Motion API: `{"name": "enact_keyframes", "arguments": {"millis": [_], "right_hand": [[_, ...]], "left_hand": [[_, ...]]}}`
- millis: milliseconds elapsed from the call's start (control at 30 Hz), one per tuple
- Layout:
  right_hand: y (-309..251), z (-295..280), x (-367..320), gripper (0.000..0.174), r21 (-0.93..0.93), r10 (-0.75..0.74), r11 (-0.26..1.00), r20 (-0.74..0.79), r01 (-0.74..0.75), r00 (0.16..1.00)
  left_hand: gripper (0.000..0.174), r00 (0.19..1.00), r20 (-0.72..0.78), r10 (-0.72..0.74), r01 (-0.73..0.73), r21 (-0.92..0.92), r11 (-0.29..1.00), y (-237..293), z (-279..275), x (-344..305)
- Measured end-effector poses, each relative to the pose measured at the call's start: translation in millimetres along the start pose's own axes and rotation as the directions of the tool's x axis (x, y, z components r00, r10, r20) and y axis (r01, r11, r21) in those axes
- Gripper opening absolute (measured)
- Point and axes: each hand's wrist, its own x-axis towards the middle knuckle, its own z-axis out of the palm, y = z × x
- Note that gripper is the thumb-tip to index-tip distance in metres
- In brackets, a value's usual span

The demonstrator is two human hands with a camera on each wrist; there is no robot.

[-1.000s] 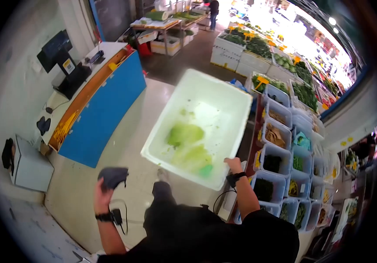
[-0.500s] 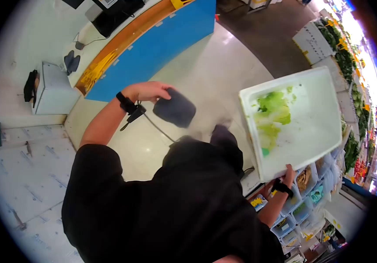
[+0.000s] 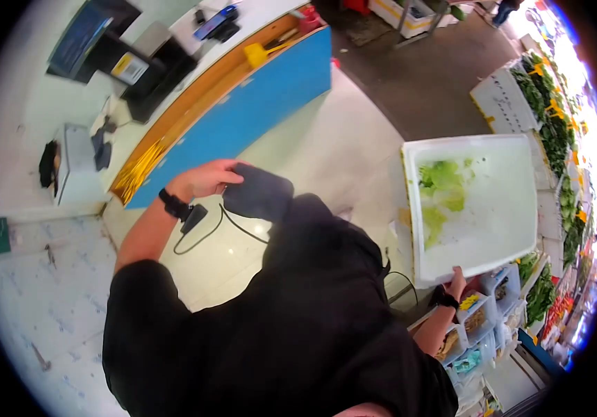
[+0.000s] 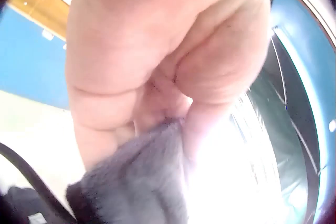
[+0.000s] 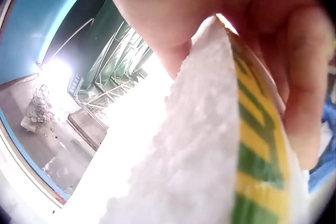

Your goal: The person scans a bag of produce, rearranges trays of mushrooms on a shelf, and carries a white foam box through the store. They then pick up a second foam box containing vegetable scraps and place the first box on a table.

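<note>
My left hand (image 3: 206, 180) pinches a dark grey cloth (image 3: 259, 194) between thumb and fingers, out in front of my body. Seen from the left wrist, the fuzzy cloth (image 4: 144, 174) hangs down from the fingertips. On the other side, my right hand (image 3: 456, 285) grips the near rim of a white foam box (image 3: 496, 215). The box is tilted, its inside facing me, with wet green leaf scraps (image 3: 444, 186) stuck to the left part of its bottom. In the right wrist view, fingers curl over the foam wall (image 5: 199, 113), which carries yellow and green tape (image 5: 258, 145).
A blue-fronted counter (image 3: 270, 97) with a screen (image 3: 86, 42) stands at the far left. Plastic tubs of goods (image 3: 475, 321) and leafy vegetables (image 3: 552, 104) line the right side. A grey cabinet (image 3: 79, 167) is by the left wall. Pale floor (image 3: 354, 132) lies ahead.
My left hand has brought the cloth up from the left side to in front of my body. The foam box has swung to the right, still in my right hand. My view has turned too.
</note>
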Motion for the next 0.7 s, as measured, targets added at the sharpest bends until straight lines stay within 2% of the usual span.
{"name": "enact_keyframes", "arguments": {"millis": [100,200,267,333,367,433,533,567,633,700], "right_hand": [[-58.9,64.0,23.4,0.033,-0.044,-0.004,0.999,-0.064,0.002,0.998],[-99.2,116.8,57.6,0.032,-0.016,-0.006,1.0,-0.013,0.006,1.0],[-124.3,149.4,72.2,0.031,-0.017,-0.024,1.0,0.037,0.025,0.999],[-142.0,184.8,84.7,0.029,0.011,-0.042,0.999,0.012,0.042,0.999],[-152.9,198.8,93.0,0.028,0.025,-0.055,0.998,-0.002,0.055,0.998],[-172.9,217.5,113.9,0.031,-0.02,-0.034,0.999,0.036,0.035,0.999],[-217.1,262.6,106.8,0.031,-0.045,-0.014,0.999,0.003,0.014,1.0],[-237.7,288.5,105.6,0.032,-0.025,-0.042,0.999,0.001,0.042,0.999],[-264.5,310.9,115.8,0.033,-0.059,-0.064,0.996,0.03,0.066,0.997],[-286.6,317.4,137.0,0.032,-0.129,0.006,0.992,0.031,-0.002,0.999]], "left_hand": [[0.041,0.97,-0.193,0.15,-0.219,-0.413,0.884,48.8,-5.6,59.0],[0.04,0.884,-0.264,0.386,-0.462,-0.618,0.635,92.6,-12.0,133.8],[0.041,0.859,-0.316,0.403,-0.502,-0.67,0.547,113.9,-53.1,196.4],[0.04,0.851,-0.364,0.378,-0.51,-0.743,0.434,152.1,-94.1,257.4],[0.038,0.808,-0.408,0.424,-0.565,-0.739,0.367,171.7,-112.4,285.6],[0.033,0.788,-0.458,0.411,-0.584,-0.766,0.268,214.5,-161.3,343.6],[0.031,0.761,-0.573,0.304,-0.627,-0.77,0.118,292.1,-227.3,410.1],[0.028,0.737,-0.547,0.397,-0.627,-0.773,0.098,316.7,-245.0,428.3],[0.026,0.712,-0.574,0.404,-0.66,-0.744,0.107,346.5,-292.0,469.5],[0.025,0.701,-0.602,0.383,-0.683,-0.721,0.117,363.1,-332.0,510.3]]}}
